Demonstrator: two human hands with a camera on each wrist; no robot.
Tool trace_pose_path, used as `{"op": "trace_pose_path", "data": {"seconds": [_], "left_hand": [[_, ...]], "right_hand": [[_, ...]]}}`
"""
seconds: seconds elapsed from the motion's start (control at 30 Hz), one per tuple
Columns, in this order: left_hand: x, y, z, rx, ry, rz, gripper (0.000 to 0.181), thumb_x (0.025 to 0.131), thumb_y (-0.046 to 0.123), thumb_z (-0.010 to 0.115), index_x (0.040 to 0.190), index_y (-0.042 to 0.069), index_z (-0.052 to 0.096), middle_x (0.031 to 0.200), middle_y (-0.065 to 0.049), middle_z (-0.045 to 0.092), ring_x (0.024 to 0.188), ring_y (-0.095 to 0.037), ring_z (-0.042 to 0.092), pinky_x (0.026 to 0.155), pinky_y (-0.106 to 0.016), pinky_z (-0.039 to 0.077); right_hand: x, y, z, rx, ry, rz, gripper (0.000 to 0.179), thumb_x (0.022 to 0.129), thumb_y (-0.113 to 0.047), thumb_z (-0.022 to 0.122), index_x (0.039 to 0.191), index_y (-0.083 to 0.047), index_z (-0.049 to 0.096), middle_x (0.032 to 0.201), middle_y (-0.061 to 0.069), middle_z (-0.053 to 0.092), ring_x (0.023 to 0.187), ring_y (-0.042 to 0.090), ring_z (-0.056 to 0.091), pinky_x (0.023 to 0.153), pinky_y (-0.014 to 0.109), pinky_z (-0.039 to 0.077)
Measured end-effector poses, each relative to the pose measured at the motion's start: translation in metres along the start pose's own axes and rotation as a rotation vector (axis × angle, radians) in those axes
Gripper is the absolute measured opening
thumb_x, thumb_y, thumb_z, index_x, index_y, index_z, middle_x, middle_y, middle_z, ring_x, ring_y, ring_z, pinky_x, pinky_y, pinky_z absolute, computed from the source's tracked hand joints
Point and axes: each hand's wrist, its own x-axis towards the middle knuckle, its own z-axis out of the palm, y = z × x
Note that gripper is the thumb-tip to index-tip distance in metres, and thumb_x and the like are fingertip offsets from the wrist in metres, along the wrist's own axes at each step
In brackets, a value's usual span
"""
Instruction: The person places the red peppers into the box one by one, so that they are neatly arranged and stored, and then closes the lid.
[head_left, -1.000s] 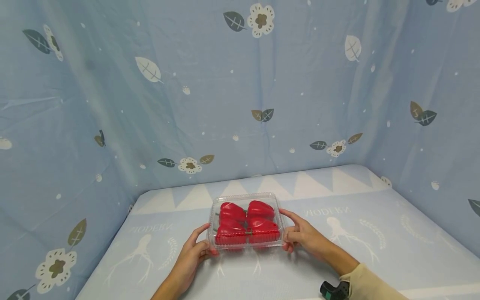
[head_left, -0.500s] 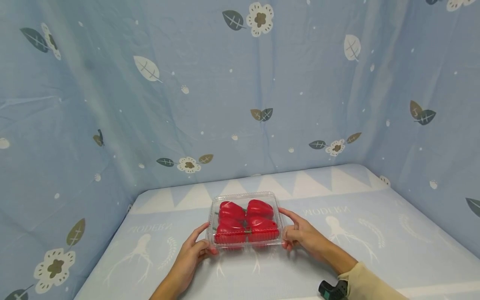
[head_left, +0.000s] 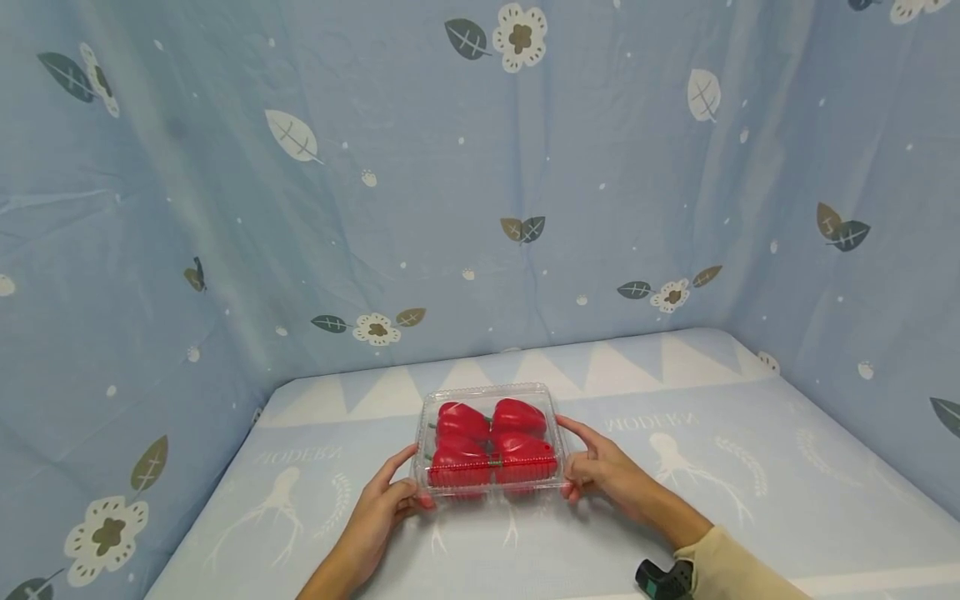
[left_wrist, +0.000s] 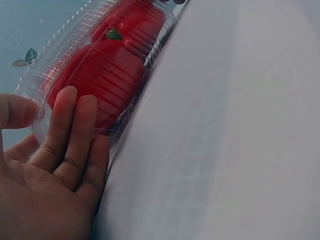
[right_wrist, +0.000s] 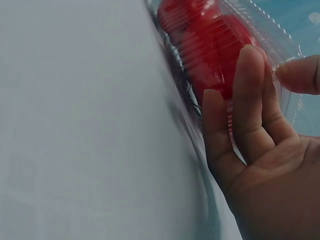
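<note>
A clear plastic clamshell box (head_left: 429, 417), lid down, sits on the table with several red bell peppers (head_left: 519, 418) inside, some with green stems showing. My left hand (head_left: 375, 512) holds the box's near left corner. In the left wrist view its thumb is at the lid rim and the other fingers lie along the ribbed wall. At the right side, my right hand (head_left: 609, 473) holds the box likewise. The right wrist view has its thumb by the rim and its fingers (right_wrist: 248, 85) against the wall. The underside of the box is hidden.
A pale blue and white printed cloth (head_left: 705, 450) covers the table. Blue patterned curtains (head_left: 375, 225) hang at the back and both sides. A black device (head_left: 663, 581) is at the right wrist, beside the beige sleeve (head_left: 731, 567).
Both hands keep their hold on the box, which stays in place. Only a slight shift of the whole head view is visible.
</note>
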Motion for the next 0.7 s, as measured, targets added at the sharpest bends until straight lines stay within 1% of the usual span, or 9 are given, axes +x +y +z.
{"op": "trace_pose_path", "data": {"seconds": [0.1, 0.17, 0.27, 0.33, 0.43, 0.53, 0.63, 0.7], "left_hand": [[-0.001, 0.000, -0.001, 0.004, 0.002, 0.006, 0.062, 0.096, 0.009, 0.052, 0.155, 0.012, 0.035, 0.093, -0.018, 0.069, 0.090, -0.029, 0.068, 0.087, -0.036, 0.055], [-0.001, 0.001, -0.002, 0.016, 0.010, 0.013, 0.061, 0.096, 0.009, 0.053, 0.155, 0.012, 0.036, 0.094, -0.018, 0.070, 0.090, -0.030, 0.068, 0.087, -0.037, 0.055], [-0.001, 0.000, -0.003, 0.040, 0.030, 0.027, 0.059, 0.097, 0.011, 0.054, 0.153, 0.012, 0.039, 0.095, -0.017, 0.070, 0.091, -0.031, 0.069, 0.086, -0.038, 0.056], [-0.001, 0.000, -0.004, 0.060, 0.045, 0.038, 0.056, 0.098, 0.013, 0.055, 0.152, 0.012, 0.041, 0.096, -0.017, 0.071, 0.091, -0.031, 0.069, 0.085, -0.039, 0.056], [0.000, 0.000, -0.005, 0.077, 0.066, 0.056, 0.052, 0.100, 0.015, 0.055, 0.150, 0.013, 0.045, 0.094, -0.015, 0.071, 0.090, -0.030, 0.069, 0.085, -0.039, 0.057], [0.003, 0.000, -0.008, 0.110, 0.086, 0.089, 0.048, 0.101, 0.015, 0.055, 0.149, 0.012, 0.046, 0.092, -0.014, 0.069, 0.087, -0.027, 0.068, 0.083, -0.038, 0.057], [0.009, 0.000, -0.011, 0.188, 0.110, 0.137, 0.045, 0.103, 0.013, 0.055, 0.147, 0.008, 0.048, 0.090, -0.012, 0.069, 0.084, -0.024, 0.066, 0.081, -0.035, 0.057], [0.012, 0.000, -0.014, 0.248, 0.123, 0.159, 0.043, 0.103, 0.012, 0.055, 0.145, 0.005, 0.050, 0.087, -0.010, 0.069, 0.083, -0.022, 0.065, 0.080, -0.032, 0.056]], "right_hand": [[0.000, 0.001, -0.003, 0.007, -0.014, 0.008, 0.083, 0.090, 0.004, 0.055, 0.161, -0.008, 0.012, 0.075, 0.009, 0.065, 0.070, 0.021, 0.068, 0.071, 0.038, 0.060], [0.000, 0.001, -0.005, 0.006, -0.020, 0.011, 0.082, 0.091, 0.004, 0.055, 0.161, -0.009, 0.014, 0.077, 0.010, 0.065, 0.071, 0.023, 0.068, 0.073, 0.042, 0.060], [0.000, 0.000, -0.010, -0.031, -0.014, 0.004, 0.078, 0.094, 0.001, 0.054, 0.161, -0.009, 0.016, 0.083, 0.013, 0.067, 0.075, 0.028, 0.069, 0.077, 0.048, 0.059], [-0.001, -0.001, -0.013, -0.068, 0.003, 0.005, 0.075, 0.095, -0.002, 0.054, 0.161, -0.009, 0.018, 0.088, 0.016, 0.069, 0.079, 0.031, 0.070, 0.079, 0.049, 0.059], [-0.003, -0.005, -0.019, -0.139, 0.046, 0.009, 0.069, 0.097, -0.006, 0.053, 0.159, -0.005, 0.022, 0.095, 0.019, 0.070, 0.083, 0.032, 0.069, 0.079, 0.045, 0.059], [-0.003, -0.009, -0.027, -0.189, 0.086, 0.006, 0.063, 0.098, -0.008, 0.051, 0.155, 0.002, 0.026, 0.097, 0.020, 0.069, 0.084, 0.033, 0.069, 0.079, 0.041, 0.059], [-0.002, -0.011, -0.036, -0.220, 0.117, -0.003, 0.056, 0.099, -0.008, 0.050, 0.150, 0.009, 0.033, 0.097, 0.021, 0.069, 0.085, 0.035, 0.069, 0.079, 0.040, 0.059], [-0.001, -0.013, -0.042, -0.242, 0.145, -0.002, 0.051, 0.100, -0.007, 0.051, 0.145, 0.011, 0.039, 0.096, 0.020, 0.070, 0.085, 0.036, 0.069, 0.079, 0.039, 0.059]]}}
